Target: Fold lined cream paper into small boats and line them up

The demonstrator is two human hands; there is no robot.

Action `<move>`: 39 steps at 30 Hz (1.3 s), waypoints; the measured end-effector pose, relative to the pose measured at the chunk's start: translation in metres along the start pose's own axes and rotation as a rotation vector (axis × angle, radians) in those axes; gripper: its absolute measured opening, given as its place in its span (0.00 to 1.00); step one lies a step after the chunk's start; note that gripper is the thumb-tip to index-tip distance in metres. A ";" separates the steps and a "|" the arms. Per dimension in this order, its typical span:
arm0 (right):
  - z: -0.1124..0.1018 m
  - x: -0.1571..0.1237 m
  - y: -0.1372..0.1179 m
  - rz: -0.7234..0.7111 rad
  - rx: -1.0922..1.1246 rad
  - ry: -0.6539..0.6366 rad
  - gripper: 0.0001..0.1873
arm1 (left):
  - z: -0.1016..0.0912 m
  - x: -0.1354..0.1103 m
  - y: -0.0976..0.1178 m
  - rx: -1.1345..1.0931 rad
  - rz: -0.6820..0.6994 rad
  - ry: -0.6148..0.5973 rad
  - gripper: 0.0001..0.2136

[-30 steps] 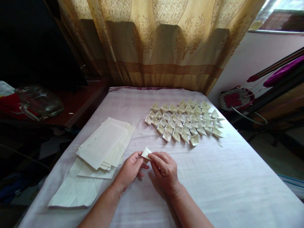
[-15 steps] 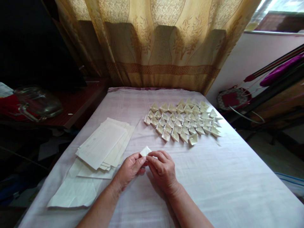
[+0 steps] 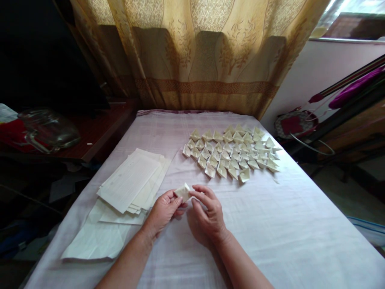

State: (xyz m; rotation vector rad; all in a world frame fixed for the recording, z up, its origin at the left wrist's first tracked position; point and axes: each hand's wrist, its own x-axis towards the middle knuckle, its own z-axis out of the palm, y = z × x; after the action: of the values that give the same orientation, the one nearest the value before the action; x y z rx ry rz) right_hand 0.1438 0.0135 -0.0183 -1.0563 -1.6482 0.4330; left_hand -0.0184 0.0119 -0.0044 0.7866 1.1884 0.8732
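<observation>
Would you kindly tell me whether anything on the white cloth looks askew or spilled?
Nothing looks spilled. The paper stack left of the left hand is mildly askew: its sheets overlap at uneven angles, their edges unaligned, while the folded paper pieces stand in rough rows.

From my end I see paper stack (image 3: 132, 182) on tabletop (image 3: 285, 228); right of stack, folded piece (image 3: 182, 192) between hands (image 3: 164, 209); right-behind stack, folded-paper rows (image 3: 226, 155); well behind stack, curtain (image 3: 204, 60).

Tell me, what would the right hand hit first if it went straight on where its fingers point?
Probably the folded paper held in the left hand. The right hand has a fingertip right beside it, perhaps touching; depth is hard to judge.
</observation>
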 end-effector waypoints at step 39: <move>-0.005 0.005 -0.001 0.509 0.137 -0.264 0.18 | 0.006 -0.003 0.006 0.062 -0.010 0.020 0.29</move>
State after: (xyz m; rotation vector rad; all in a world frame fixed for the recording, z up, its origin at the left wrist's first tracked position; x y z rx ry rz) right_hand 0.1475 0.0156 -0.0126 -1.3566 -1.5351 1.0425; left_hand -0.0143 0.0113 0.0031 0.8235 1.2414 0.8414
